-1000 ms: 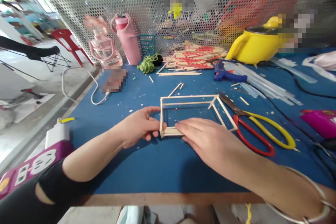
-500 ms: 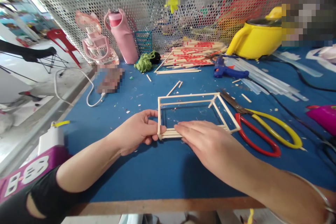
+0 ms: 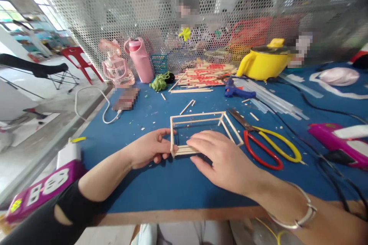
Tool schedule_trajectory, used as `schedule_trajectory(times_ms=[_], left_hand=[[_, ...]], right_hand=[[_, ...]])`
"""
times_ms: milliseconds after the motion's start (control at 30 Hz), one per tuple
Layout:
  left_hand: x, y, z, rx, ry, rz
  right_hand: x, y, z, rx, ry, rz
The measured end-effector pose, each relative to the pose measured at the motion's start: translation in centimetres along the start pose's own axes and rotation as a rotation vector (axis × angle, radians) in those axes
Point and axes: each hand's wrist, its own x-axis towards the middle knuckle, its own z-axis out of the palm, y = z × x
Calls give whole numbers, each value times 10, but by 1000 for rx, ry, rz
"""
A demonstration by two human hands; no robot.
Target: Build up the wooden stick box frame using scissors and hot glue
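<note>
A box-shaped frame of thin wooden sticks [image 3: 198, 115] stands on the blue table, with several sticks laid side by side along its near lower edge. My left hand [image 3: 153, 146] is closed on the frame's near left corner, fingers behind the upright and thumb at the low sticks. Over the near edge lies my right hand [image 3: 220, 157]; its fingers rest on the sticks and its thumb is on the near side. That hand hides the frame's near right part. Scissors [image 3: 253, 132] with one red and one yellow handle lie to the right, blades toward the frame.
Behind are a blue glue gun [image 3: 237, 90], clear glue sticks [image 3: 270, 97], a pile of wooden sticks [image 3: 207, 74], green yarn [image 3: 159, 82], a pink bottle [image 3: 140, 61] and a yellow pot [image 3: 266, 63]. A purple power strip [image 3: 43, 195] sits left. Cables cross the right side.
The view has tilted up and turned right. My right hand's thumb has spread away from its fingers at the near sticks. My left hand keeps its hold on the corner.
</note>
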Motion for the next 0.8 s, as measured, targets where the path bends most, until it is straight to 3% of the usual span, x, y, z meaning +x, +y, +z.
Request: schedule_trajectory(times_ms=[100, 233, 333, 400, 433, 533, 600, 667, 800], left_hand=[[-1, 1, -2, 30, -18, -16], [1, -1, -2, 40, -25, 29], [2, -3, -3, 40, -23, 44], [2, -3, -4, 63, -13, 29], [1, -3, -6, 65, -3, 21], [-2, -1, -8, 42, 18, 1], [-2, 0, -7, 36, 7, 0], [-1, 0, -5, 40, -5, 5], [1, -2, 3, 46, 32, 10]], right_hand=[[2, 3, 5, -16, -23, -79], [2, 5, 12, -7, -11, -81], [1, 4, 6, 21, 13, -102], [0, 5, -9, 33, 148, -124], [-1, 7, -18, 37, 277, -104], [-3, 15, -49, 54, 833, 80], [-3, 24, -64, 74, 1117, 176], [-3, 34, -70, 111, 1196, 220], [-2, 47, -65, 249, 1084, 336]])
